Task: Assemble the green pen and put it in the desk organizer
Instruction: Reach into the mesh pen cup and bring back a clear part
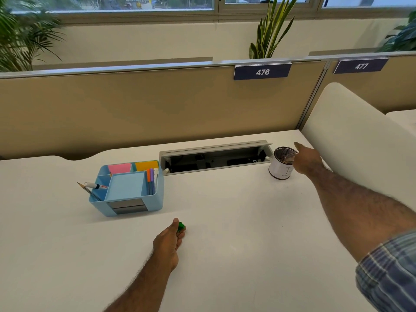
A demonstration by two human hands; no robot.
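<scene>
Evidently the person is gathering the pen's parts: the left hand (167,243) rests on the white table (225,221) with thumb and fingers pinched around a small green piece (180,227), probably the pen's cap or one end of it, most of it hidden in the fist. The right hand (307,159) reaches far out to the mesh cup (283,163) near the table's back edge, fingers dipping over its rim; whether they have closed on anything inside cannot be told, though something pale shows within. To do this well, the right hand should lift the remaining part straight up so the light cup does not tip, then bring it to the left hand and line the pieces up end to end before pressing them together. One blue desk organizer (128,190) stands near the left hand, holding one pencil (89,191) and one white marker (92,185) in its left compartment, three or so pens (151,176) along its right side, and three pads of sticky notes: pink, orange and blue. One cable hatch (216,158) lies open between organizer and cup.
</scene>
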